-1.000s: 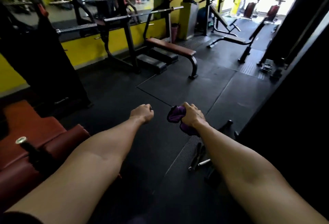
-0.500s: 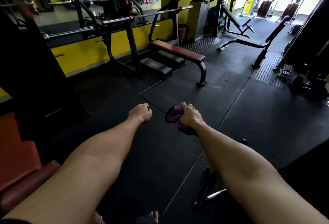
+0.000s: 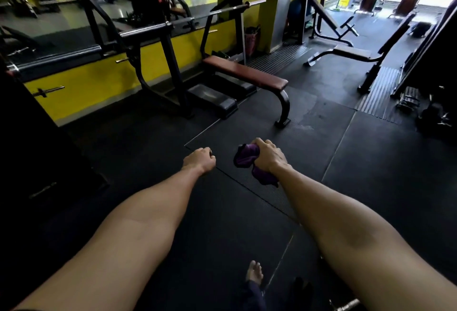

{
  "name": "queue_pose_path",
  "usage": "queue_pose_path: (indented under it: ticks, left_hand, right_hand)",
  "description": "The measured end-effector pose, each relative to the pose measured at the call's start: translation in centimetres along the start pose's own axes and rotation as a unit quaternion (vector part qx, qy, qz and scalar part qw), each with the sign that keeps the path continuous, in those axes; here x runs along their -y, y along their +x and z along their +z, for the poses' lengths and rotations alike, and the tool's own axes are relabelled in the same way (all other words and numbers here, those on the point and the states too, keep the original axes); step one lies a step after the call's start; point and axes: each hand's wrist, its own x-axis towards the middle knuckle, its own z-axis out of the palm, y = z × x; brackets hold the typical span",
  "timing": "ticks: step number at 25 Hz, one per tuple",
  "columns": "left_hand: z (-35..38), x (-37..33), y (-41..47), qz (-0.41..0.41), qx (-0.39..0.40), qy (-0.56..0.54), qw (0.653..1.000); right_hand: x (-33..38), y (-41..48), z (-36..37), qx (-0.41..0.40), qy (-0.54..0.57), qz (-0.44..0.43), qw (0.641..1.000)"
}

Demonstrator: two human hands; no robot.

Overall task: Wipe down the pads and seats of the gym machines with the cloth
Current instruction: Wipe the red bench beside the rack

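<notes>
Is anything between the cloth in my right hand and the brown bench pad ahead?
Nothing visible. Only bare black floor mat lies between the purple cloth, gripped in the right hand, and the bench pad.

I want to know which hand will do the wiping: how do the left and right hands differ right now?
The right hand grips a bunched purple cloth; the left hand holds nothing. The right hand sits slightly higher in the picture than the left hand. Both have curled fingers and are stretched forward over the black floor mats, and neither touches a machine.
</notes>
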Motion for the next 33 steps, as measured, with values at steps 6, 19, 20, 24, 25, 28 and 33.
queue_pose_path:
  ticks: [6,19,20,24,25,28,33]
  left_hand:
    - [-4.7,-5.3,14.8,-0.025,-0.034,-0.019,0.999]
    - [-9.2,-10.4,48.5,-0.027,-0.026,-0.007,0.999]
    - [-10.1,-11.0,51.6,-0.023,-0.022,-0.012,0.999]
    - [-13.8,-13.6,62.0,-0.01,-0.024,-0.015,1.0]
    - [-14.5,-14.4,64.5,-0.006,-0.027,-0.022,0.999]
    - [-15.3,-16.5,71.3,0.0,-0.017,-0.019,1.0]
    - [-14.5,-18.5,83.6,-0.017,-0.014,-0.021,1.0]
  right_hand:
    - [-2.5,15.4,-5.7,-0.008,0.007,-0.022,1.0]
    - [-5.2,48.7,-11.0,-0.037,0.008,-0.031,0.999]
    - [-5.1,51.5,-11.8,-0.042,0.0,-0.029,0.999]
    - [-4.8,61.0,-15.3,-0.049,0.012,-0.024,0.998]
    - [-5.0,63.3,-16.1,-0.053,0.017,-0.018,0.998]
    - [-6.1,70.4,-17.2,-0.055,0.015,-0.016,0.998]
    - [-8.6,83.2,-17.3,-0.05,0.022,-0.037,0.998]
